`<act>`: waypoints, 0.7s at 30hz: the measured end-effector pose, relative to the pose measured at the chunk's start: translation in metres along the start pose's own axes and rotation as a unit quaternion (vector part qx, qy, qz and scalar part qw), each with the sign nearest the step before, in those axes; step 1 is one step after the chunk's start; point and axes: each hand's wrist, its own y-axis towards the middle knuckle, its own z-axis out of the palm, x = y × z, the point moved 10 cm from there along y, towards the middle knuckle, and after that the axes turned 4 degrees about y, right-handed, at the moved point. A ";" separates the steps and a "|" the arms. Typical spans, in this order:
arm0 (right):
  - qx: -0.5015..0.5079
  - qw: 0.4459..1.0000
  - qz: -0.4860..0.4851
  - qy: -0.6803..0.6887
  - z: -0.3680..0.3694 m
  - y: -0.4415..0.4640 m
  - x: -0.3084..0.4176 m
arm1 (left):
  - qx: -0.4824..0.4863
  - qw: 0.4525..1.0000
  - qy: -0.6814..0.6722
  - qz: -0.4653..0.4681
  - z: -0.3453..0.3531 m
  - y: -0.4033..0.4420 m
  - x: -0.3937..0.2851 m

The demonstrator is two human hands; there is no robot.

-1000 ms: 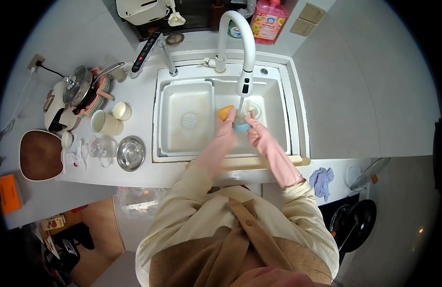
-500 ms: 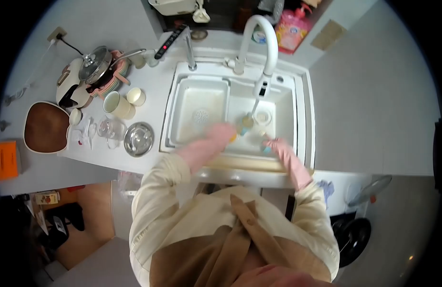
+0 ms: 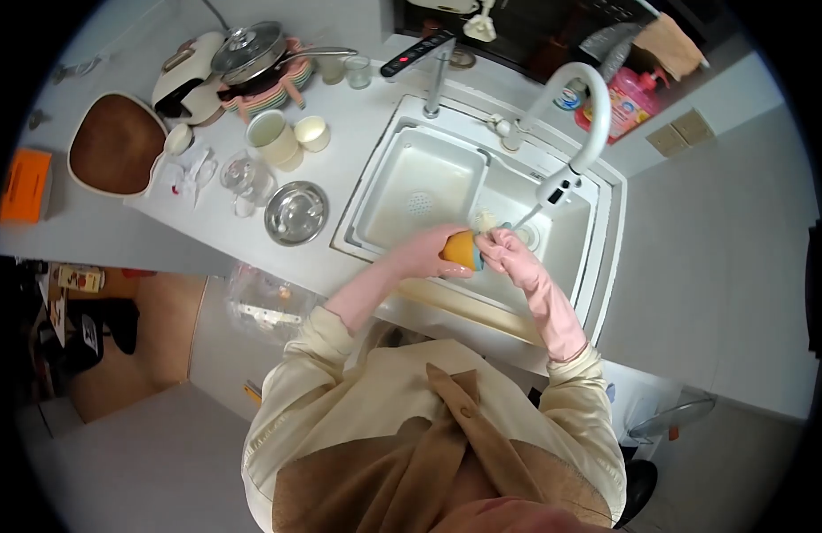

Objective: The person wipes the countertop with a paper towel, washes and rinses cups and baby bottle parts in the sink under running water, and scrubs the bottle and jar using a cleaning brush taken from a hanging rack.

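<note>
Above the near side of the sink (image 3: 433, 169), I was handling the orange thing (image 3: 460, 250), left hand (image 3: 422, 254) clamped round it, right hand's (image 3: 515, 259) fingers together at its blue edge, a moment I judged called for a steady hold.

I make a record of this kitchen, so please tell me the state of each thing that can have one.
Faucet: running.
Orange-and-blue item: held in left hand, right hand against it.
Pan: lid on.
Steel bowl: upright, uncovered.
Small cream cup: upright, uncovered.
Tall cream cup: upright, uncovered.
Black panel: red light on.
Pink pump bottle: upright.
</note>
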 end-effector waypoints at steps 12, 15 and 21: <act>0.015 0.989 0.017 -0.147 0.017 0.047 -0.044 | -0.121 0.988 0.092 -0.035 -0.022 -0.038 0.055; -0.051 0.996 0.036 -0.066 -0.010 0.043 -0.020 | -0.277 0.961 -0.024 -0.014 -0.049 -0.052 0.042; -0.167 0.986 0.008 0.013 -0.008 0.029 -0.015 | -0.315 0.905 0.244 -0.147 -0.140 -0.073 0.071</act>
